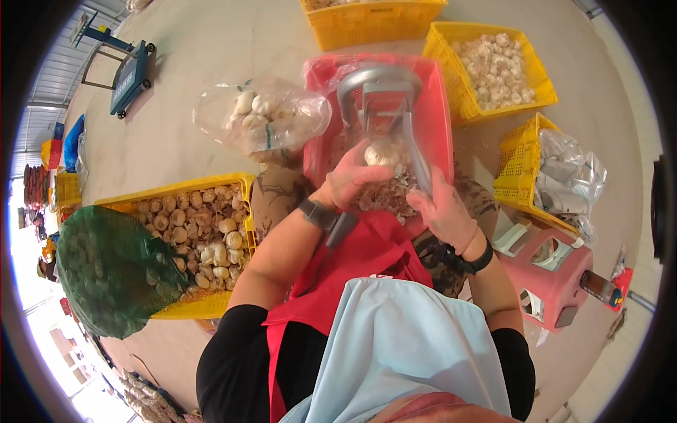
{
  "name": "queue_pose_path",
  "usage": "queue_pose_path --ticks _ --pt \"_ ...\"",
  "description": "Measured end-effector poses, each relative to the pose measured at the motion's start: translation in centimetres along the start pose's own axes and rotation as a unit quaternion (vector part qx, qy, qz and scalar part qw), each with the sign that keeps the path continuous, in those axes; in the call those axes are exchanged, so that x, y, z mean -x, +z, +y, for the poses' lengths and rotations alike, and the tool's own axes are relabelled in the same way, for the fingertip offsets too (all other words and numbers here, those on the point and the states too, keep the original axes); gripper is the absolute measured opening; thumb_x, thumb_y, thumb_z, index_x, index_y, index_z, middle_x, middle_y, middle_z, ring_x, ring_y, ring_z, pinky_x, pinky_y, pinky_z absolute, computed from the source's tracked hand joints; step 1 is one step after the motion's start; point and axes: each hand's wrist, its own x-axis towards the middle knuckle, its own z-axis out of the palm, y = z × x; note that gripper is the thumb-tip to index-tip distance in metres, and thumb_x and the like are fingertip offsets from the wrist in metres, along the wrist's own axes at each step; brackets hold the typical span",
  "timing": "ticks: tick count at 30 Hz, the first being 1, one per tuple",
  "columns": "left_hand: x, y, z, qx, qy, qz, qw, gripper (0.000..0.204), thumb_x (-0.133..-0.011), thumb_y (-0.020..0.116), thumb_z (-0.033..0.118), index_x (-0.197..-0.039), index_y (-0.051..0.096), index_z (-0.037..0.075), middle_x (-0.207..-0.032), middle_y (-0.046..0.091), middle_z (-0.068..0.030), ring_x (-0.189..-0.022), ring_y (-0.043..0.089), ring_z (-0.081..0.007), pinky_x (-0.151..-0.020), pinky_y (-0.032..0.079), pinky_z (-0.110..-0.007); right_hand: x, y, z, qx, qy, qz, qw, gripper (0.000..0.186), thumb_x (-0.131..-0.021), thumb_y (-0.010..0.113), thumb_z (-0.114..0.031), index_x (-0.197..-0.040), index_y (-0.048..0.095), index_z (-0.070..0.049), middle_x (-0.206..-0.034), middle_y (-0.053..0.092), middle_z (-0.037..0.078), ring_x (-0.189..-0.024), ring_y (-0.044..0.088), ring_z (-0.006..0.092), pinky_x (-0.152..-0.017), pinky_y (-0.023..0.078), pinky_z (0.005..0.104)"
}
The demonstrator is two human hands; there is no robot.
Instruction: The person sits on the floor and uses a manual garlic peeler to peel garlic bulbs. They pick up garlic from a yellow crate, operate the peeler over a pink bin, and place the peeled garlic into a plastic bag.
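Observation:
My left hand (350, 178) holds a whitish garlic bulb (381, 153) between thumb and fingers, over a red plastic crate (447, 106). My right hand (447, 217) is closed round the lower end of a long grey handle (419, 158). That handle runs up to a grey metal stand with a rounded top (379, 75), which stands in the crate. Just below the bulb lies a heap of garlic skins and trimmings (386, 196). Part of the stand behind the bulb is blurred, so its working end cannot be made out.
Left are a transparent bag of white garlic (261, 113), a yellow crate of untrimmed bulbs (201, 229) and a green net sack (116, 271). Right are a yellow crate of garlic (493, 70), another with plastic bags (518, 166) and a pink stool (546, 271). A blue platform scale (132, 81) stands farther off.

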Motion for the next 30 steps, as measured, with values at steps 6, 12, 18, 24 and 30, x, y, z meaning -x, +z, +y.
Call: queue_pose_path --ticks 6,12,18,24,30 --pt "-0.2 -1.7 -0.5 0.081 -0.078 0.001 0.994 0.06 -0.083 0.069 0.023 -0.133 0.045 0.001 -0.101 0.058 -0.0009 -0.076 0.049 -0.0089 -0.078 0.044 -0.03 0.3 -1.6 -1.8 0.006 -0.003 -0.071 0.997 0.046 -0.091 0.062 -0.01 -0.128 0.039 0.004 -0.08 0.061 0.021 -0.07 0.063 0.0361 -0.064 0.049 0.0421" --pt "-0.3 -1.6 -0.7 0.126 -0.085 0.009 0.988 0.063 -0.079 0.07 0.025 -0.132 0.045 -0.001 -0.099 0.059 -0.0022 -0.074 0.048 -0.011 -0.077 0.044 -0.031 0.0 -0.9 -0.9 -0.052 0.007 -0.037 0.998 0.046 -0.091 0.063 -0.011 -0.126 0.039 0.007 -0.088 0.059 0.024 -0.075 0.062 0.0387 -0.064 0.048 0.0425" --pt "-0.9 -0.5 0.7 0.071 -0.069 0.01 0.995 0.058 -0.077 0.065 0.024 -0.128 0.05 -0.001 -0.095 0.06 -0.0034 -0.077 0.051 -0.0138 -0.075 0.043 -0.032 -1.0 0.5 2.0 0.061 -0.084 -0.003 0.995 0.042 -0.091 0.064 -0.015 -0.123 0.044 0.002 -0.092 0.06 0.026 -0.079 0.064 0.0394 -0.067 0.049 0.0428" --pt "-1.5 -1.3 -0.8 -0.028 -0.043 0.023 0.998 0.046 -0.085 0.054 0.036 -0.117 0.056 0.003 -0.091 0.06 -0.0039 -0.073 0.051 -0.013 -0.067 0.043 -0.028 -4.3 3.3 6.7 0.035 -0.119 0.102 0.987 0.039 -0.087 0.069 -0.016 -0.118 0.05 0.0 -0.096 0.064 0.022 -0.082 0.065 0.0376 -0.073 0.052 0.0405" --pt "-0.5 -2.5 -2.5 -0.111 -0.075 0.146 0.98 0.058 -0.095 0.032 0.054 -0.106 0.061 0.005 -0.089 0.064 -0.0069 -0.072 0.055 -0.0143 -0.064 0.045 -0.027 -4.3 4.7 6.9 0.1 -0.19 0.227 0.95 0.049 -0.083 0.072 -0.02 -0.124 0.051 -0.003 -0.115 0.059 0.016 -0.108 0.057 0.0341 -0.091 0.046 0.0437"
